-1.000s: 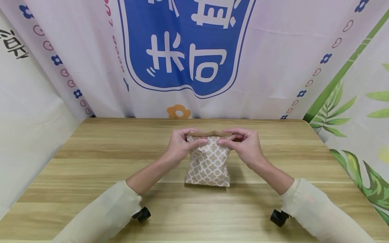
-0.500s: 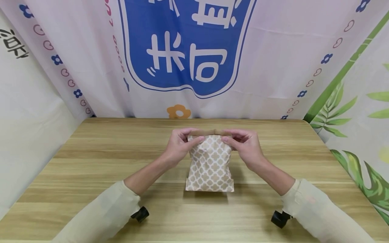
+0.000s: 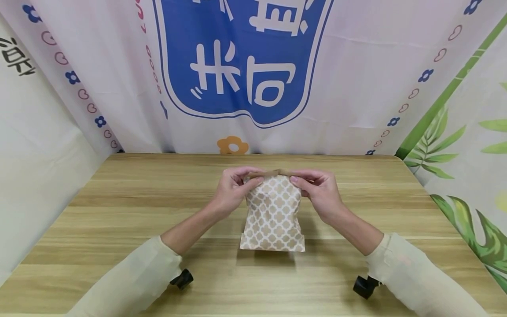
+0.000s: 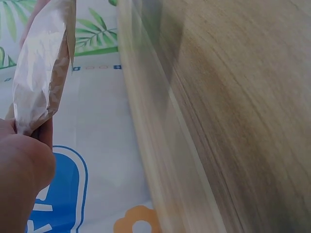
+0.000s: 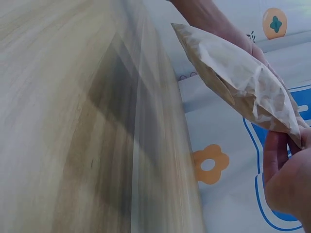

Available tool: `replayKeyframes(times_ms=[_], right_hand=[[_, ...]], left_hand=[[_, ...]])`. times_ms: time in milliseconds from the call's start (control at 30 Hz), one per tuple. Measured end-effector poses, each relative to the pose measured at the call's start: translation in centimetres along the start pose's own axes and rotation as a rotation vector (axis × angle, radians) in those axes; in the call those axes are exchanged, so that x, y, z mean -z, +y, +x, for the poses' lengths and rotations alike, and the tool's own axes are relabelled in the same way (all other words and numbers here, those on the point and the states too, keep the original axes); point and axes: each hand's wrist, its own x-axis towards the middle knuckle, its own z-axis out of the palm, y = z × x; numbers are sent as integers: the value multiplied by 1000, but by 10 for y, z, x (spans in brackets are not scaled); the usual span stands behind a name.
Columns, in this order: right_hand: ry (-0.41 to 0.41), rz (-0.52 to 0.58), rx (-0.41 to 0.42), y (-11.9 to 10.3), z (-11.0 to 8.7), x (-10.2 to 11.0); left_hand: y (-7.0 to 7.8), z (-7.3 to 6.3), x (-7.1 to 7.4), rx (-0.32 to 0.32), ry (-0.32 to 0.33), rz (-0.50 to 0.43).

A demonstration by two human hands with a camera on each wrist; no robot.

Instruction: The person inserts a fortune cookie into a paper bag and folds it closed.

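Note:
A small paper bag (image 3: pixel 273 215), tan with a white lattice print, hangs between both hands in the head view, its top edge folded over into a plain brown strip. The left hand (image 3: pixel 234 188) pinches the upper left corner, thumb on the printed front and fingers behind. At the upper right corner the right hand (image 3: pixel 321 191) pinches in the same way. Both wrist views show the paper bag (image 4: pixel 41 68) from the side, bulging and creased, held off the table. In the right wrist view the right hand (image 5: pixel 291 179) grips its end. What the bag contains is hidden.
A wood-grain table (image 3: pixel 138 211) lies under the hands. Behind it hangs a white curtain (image 3: pixel 356 88) with a blue printed panel. Black wrist devices (image 3: pixel 182 279) show under both sleeves. The bag casts a shadow on the table.
Over the last second the bag's lower edge has come toward the person and up off the table. The thumbs have moved apart toward the corners, and the top fold now lies flatter.

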Motion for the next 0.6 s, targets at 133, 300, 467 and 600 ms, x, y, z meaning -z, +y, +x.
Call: replayKeyframes(times_ms=[133, 300, 467, 600], right_hand=[[42, 8, 25, 0, -2, -3], [48, 33, 70, 2, -4, -4], [-11, 70, 88, 4, -4, -1], [-51, 91, 94, 4, -5, 1]], left_hand=[[0, 0, 0, -37, -3, 1], [-1, 0, 0, -64, -4, -16], [-1, -1, 2, -48, -25, -15], [0, -2, 3, -13, -64, -29]])
